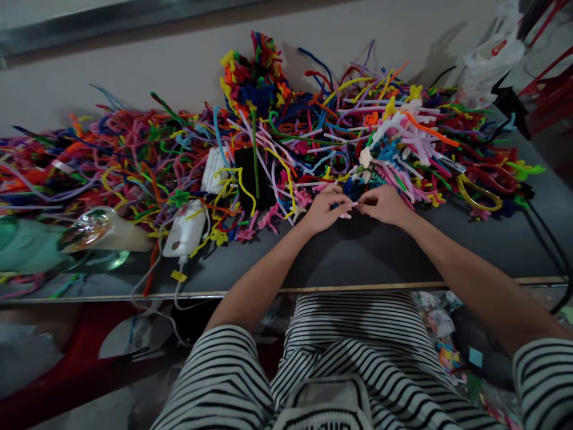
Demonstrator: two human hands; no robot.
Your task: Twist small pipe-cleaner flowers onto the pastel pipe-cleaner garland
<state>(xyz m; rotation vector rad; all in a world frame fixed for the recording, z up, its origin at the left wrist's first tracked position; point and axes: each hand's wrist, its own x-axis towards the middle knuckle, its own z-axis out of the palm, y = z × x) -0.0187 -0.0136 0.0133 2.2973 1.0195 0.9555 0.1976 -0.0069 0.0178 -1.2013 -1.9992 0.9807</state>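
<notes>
My left hand and my right hand meet just above the grey table, near its front edge. Between their fingertips is a small pale pink pipe cleaner piece, bent into a short shape. Both hands are closed, pinching it from either side. Right behind them lies a heap of pink, white and blue pipe cleaners. Pink twisted pipe cleaner pieces lie to the left of my left hand. Scissors with yellow handles rest on the table to the right of my right hand.
A long pile of colourful pipe cleaners runs along the wall. On the left are a white power bank-like box with a cable, and a clear plastic cup. A plastic bag stands at the back right. Black cords hang at the right edge.
</notes>
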